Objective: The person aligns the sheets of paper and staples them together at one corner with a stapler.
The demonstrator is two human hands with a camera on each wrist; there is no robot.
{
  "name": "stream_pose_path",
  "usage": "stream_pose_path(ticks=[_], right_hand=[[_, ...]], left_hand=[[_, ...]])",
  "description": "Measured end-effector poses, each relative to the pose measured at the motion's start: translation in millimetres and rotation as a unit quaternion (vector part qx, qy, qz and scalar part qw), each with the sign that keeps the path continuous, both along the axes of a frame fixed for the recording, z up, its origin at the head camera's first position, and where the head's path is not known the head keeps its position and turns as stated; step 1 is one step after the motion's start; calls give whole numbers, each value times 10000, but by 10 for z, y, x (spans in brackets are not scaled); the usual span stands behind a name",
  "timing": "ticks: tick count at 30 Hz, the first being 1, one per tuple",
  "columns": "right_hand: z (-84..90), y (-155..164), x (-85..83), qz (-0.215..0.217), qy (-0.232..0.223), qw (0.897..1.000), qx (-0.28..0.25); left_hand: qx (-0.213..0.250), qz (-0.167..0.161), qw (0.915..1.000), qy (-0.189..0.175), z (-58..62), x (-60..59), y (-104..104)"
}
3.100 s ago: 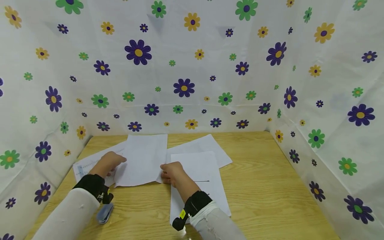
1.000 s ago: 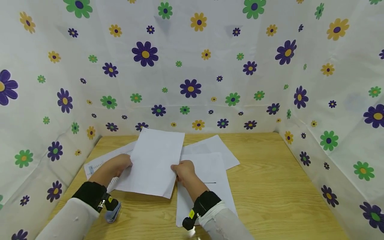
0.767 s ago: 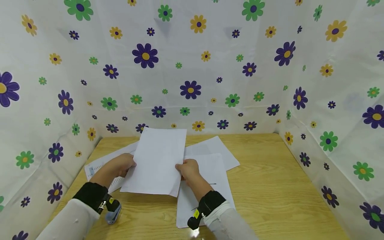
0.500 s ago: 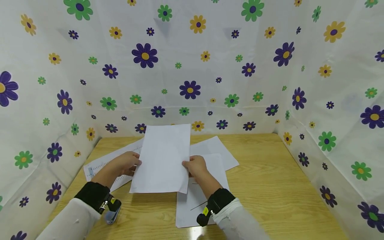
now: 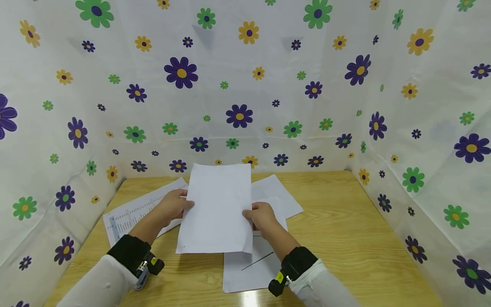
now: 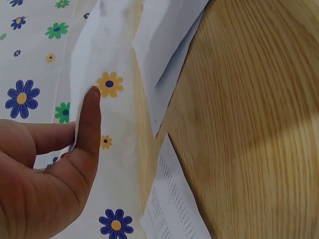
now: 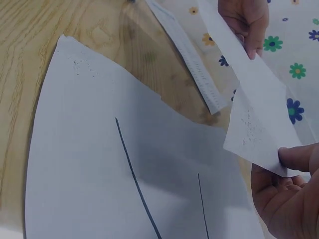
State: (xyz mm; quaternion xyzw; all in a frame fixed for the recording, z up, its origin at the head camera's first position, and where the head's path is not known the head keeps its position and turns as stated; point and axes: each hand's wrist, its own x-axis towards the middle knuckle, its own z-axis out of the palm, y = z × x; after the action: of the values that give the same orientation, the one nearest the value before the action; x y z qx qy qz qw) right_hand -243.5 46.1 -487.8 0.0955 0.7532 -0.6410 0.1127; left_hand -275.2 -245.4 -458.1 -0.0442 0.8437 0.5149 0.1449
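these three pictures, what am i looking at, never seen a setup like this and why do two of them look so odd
No machine here: a person works with two bare hands and wears three cameras. The wide picture comes from a camera on the head, looking down at the desk. The two odd close-ups come from cameras strapped at each wrist, so each looks along its own hand.

The left hand and the right hand together hold one blank white sheet by its side edges, lifted off the wooden table. In the right wrist view the fingers pinch the sheet's corner.

On the table lie more papers: a printed sheet with rows of small text on the left, a sheet with thin dark lines near the person, and another plain sheet behind. Flowered cloth walls the desk on three sides.
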Motion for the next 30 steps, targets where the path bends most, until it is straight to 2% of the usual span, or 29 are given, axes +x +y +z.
stream_pose_path(ticks=[13, 18, 24, 30], right_hand=[[172, 293, -69, -347, 40, 9994, 40], [240, 412, -58, -323, 118, 9988, 358], [278, 554, -21, -245, 169, 9979, 566], [263, 697, 46, -115, 178, 9975, 670]], left_hand=[[329, -13, 9992, 238, 73, 150, 309], [323, -18, 9992, 227, 89, 203, 403], [528, -70, 9985, 147, 81, 243, 511], [362, -76, 9993, 65, 91, 296, 636]])
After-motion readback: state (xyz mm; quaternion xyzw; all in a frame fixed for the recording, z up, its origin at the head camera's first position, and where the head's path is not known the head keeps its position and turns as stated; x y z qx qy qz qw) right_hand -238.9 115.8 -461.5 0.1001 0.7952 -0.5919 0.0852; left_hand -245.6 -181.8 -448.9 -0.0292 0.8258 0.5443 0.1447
